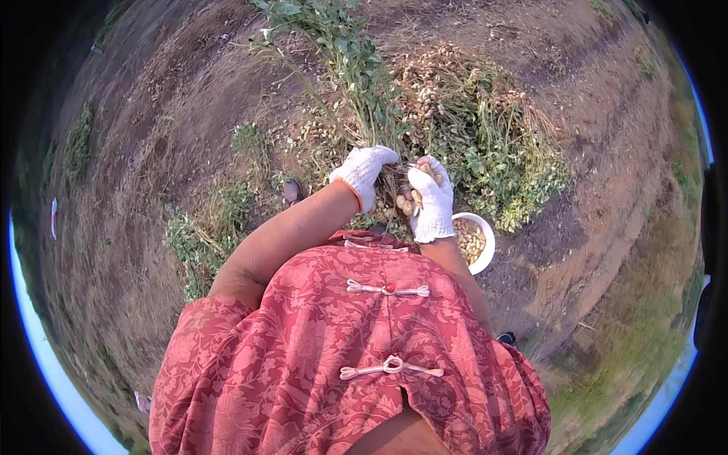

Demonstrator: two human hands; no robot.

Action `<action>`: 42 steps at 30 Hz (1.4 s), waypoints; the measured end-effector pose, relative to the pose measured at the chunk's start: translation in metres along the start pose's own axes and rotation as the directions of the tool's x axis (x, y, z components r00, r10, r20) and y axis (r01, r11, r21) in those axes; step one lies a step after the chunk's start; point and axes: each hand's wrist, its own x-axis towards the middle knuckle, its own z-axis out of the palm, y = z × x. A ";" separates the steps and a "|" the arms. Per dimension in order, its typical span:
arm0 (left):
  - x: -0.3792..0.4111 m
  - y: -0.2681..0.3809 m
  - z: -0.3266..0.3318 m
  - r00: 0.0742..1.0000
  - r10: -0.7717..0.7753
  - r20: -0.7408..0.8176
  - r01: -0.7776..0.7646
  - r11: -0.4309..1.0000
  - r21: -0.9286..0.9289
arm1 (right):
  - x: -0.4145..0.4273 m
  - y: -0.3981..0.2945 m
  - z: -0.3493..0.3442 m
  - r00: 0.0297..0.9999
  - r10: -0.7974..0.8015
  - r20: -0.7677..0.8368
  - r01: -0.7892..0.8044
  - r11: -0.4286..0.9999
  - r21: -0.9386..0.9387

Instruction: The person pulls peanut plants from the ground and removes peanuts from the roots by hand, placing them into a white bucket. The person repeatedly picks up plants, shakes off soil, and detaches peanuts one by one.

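Note:
My left hand (364, 173), in a white knit glove with an orange cuff, grips a bunch of peanut plants (364, 85) by the lower stems. The leafy tops point away from me, and the roots (389, 185) hang between my hands. My right hand (433, 199), also in a white glove, has its fingers curled around several peanut pods (410, 202) beside those roots. Whether these pods are still attached to the roots I cannot tell. Close to my right wrist stands a white bucket (484, 253) with loose peanut pods (469, 242) inside.
A heap of pulled peanut plants (489, 136) with pods showing lies beyond my right hand. Loose greenery (199, 244) lies to the left on bare soil (142, 108). A shoe (293, 192) shows past my left forearm, and a dark shoe (506, 339) at the right.

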 end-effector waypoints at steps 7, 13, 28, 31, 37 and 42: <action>0.010 -0.012 0.000 0.981 0.167 -0.101 -0.147 0.973 0.179 | 0.021 -0.005 -0.034 0.993 0.115 0.032 -0.119 0.946 0.301; -0.011 0.017 -0.024 0.981 0.193 0.000 -0.190 0.963 -0.190 | 0.032 -0.055 -0.153 0.858 -0.330 -0.394 0.235 0.933 -0.271; -0.009 0.014 -0.022 0.987 0.157 -0.022 -0.158 0.961 -0.226 | -0.013 -0.044 -0.149 0.879 -0.476 -0.005 0.197 0.373 -0.907; -0.007 0.012 -0.020 0.993 0.115 0.037 -0.103 0.966 -0.238 | -0.037 -0.048 -0.034 0.749 -0.351 0.562 0.582 -0.056 -0.811; -0.024 0.018 -0.012 0.980 0.201 -0.009 -0.196 0.945 -0.261 | -0.014 -0.014 0.010 0.570 -0.158 0.806 0.715 -0.388 -0.581; -0.005 0.036 -0.038 0.981 0.193 -0.026 -0.189 0.910 -0.368 | -0.035 -0.029 0.015 0.825 -0.376 0.423 0.565 0.507 -0.651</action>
